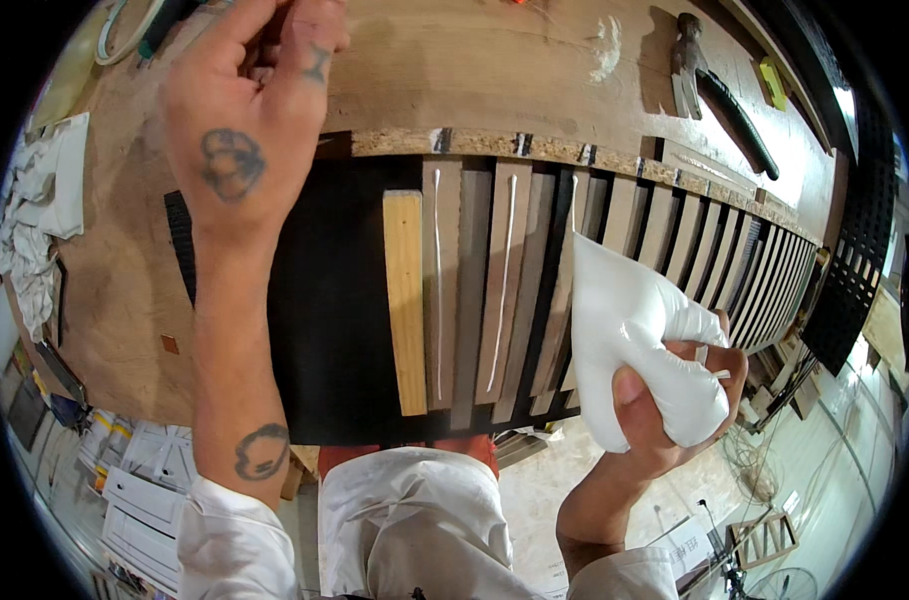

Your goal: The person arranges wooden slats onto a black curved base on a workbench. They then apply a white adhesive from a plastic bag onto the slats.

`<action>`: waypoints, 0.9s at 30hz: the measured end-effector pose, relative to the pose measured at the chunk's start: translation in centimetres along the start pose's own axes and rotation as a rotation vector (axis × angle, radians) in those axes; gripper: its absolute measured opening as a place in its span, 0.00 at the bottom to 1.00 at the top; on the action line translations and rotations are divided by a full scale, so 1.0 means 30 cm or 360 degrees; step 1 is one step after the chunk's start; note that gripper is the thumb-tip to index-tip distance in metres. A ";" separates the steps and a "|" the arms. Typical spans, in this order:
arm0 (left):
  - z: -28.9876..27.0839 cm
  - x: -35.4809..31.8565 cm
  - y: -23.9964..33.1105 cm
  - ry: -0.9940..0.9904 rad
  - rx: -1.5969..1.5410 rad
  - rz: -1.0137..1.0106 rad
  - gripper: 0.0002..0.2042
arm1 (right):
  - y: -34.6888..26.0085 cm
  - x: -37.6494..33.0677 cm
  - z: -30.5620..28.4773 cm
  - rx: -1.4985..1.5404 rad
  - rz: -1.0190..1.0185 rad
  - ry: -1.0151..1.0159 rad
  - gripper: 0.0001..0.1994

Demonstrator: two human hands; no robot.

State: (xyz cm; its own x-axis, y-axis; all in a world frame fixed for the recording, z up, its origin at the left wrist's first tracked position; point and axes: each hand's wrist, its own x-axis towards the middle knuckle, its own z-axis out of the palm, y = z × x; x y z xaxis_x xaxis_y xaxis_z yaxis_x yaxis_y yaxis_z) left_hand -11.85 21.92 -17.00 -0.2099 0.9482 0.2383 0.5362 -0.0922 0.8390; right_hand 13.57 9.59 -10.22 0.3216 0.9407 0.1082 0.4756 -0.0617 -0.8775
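Note:
In my right hand (655,420), fingers and thumb wrap round a plump white piping bag (625,320). Its narrow tip meets the far end of a white bead (575,190) on a grey-brown strip. Two longer white beads (439,285) (513,270) run along the strips to its left. A pale wooden block (405,300) lies beside these strips on a black panel (320,310). My left hand (240,120) is raised over the bench at the upper left, fingers curled. The top edge cuts off its fingertips, and whatever they may hold is hidden.
Strips (690,235) continue in a row to the right, behind them a chipboard rail (495,145) with dark marks. A hammer (720,95) rests on the wooden bench (455,70). White cloth (35,215) lies at the left edge; a black perforated panel (855,260) stands right.

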 end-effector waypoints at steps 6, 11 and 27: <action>-0.001 -0.006 -0.006 -0.0012 0.0115 -0.0011 0.13 | -0.023 -0.047 -0.029 -0.0162 0.0027 -0.0090 0.16; 0.036 0.001 0.026 0.0183 -0.0076 -0.0010 0.14 | -0.027 -0.118 -0.068 -0.0108 0.0117 -0.0053 0.25; 0.034 -0.023 0.061 0.0130 0.0042 0.0145 0.12 | -0.028 -0.282 -0.207 -0.0262 0.0247 -0.0281 0.23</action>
State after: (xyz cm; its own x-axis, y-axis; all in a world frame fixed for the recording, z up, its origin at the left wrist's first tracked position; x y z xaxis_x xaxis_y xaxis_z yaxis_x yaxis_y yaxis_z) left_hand -9.90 21.41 -16.13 -0.2248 0.9083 0.3529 0.5772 -0.1677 0.7992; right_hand 15.53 -0.37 -7.49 0.2606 0.9583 -0.1170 0.5631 -0.2493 -0.7879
